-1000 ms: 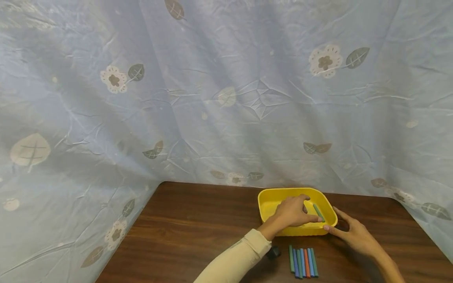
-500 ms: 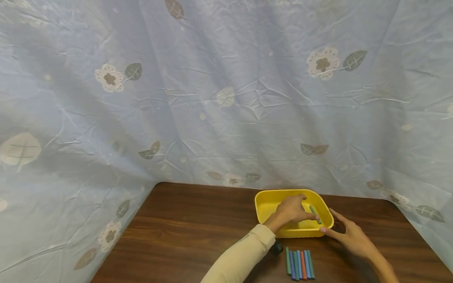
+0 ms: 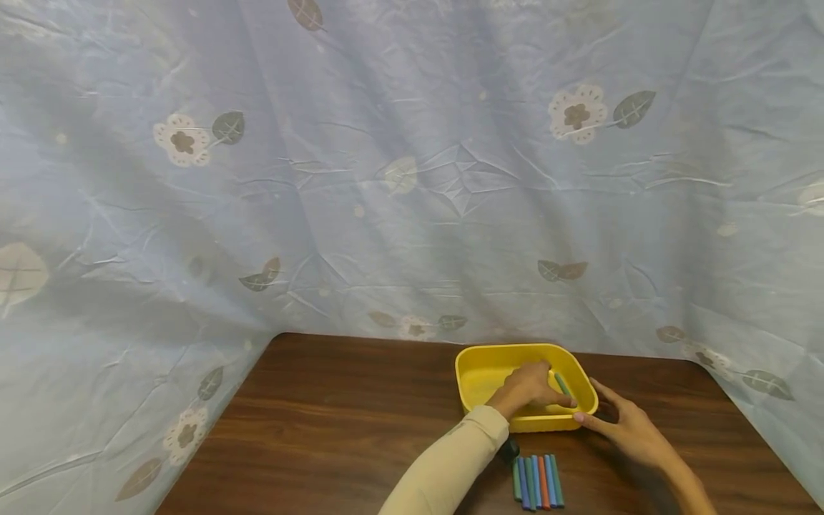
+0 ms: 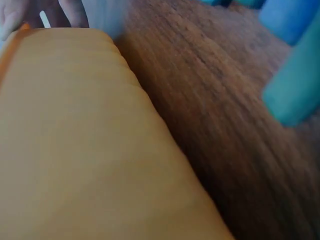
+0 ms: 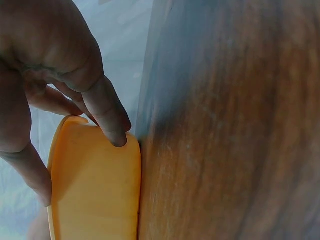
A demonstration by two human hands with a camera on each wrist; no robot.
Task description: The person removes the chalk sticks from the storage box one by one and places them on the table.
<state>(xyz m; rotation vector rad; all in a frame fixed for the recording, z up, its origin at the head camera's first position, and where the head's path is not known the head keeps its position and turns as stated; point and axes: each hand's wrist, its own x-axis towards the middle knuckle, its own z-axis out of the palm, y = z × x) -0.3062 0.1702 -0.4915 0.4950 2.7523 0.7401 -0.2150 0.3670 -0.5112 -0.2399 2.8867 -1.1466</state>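
Note:
The yellow plastic tray [image 3: 473, 395] stands near the back of the table. My left hand [image 3: 529, 386] reaches over its front wall, thumb and fingers spread apart around a green chalk-like stick [image 3: 562, 384] at the tray's right side. Part of that stick is hidden by the hand. My right hand [image 3: 634, 429] holds the tray's front right corner, thumb on the rim and fingers on the outer wall; the right wrist view shows these fingers [image 5: 107, 112] on the yellow wall.
In front of the tray lies a row of several green, blue and red sticks [image 3: 543, 483] on the brown wooden table [image 3: 335, 422]. Something small and black [image 3: 508, 449] shows beside the left wrist. A floral curtain [image 3: 412, 214] hangs behind the table.
The head view has turned slightly, so the scene sits a little further left. My left hand has come closer to the green stick and covers more of it; my right hand stays on the tray.

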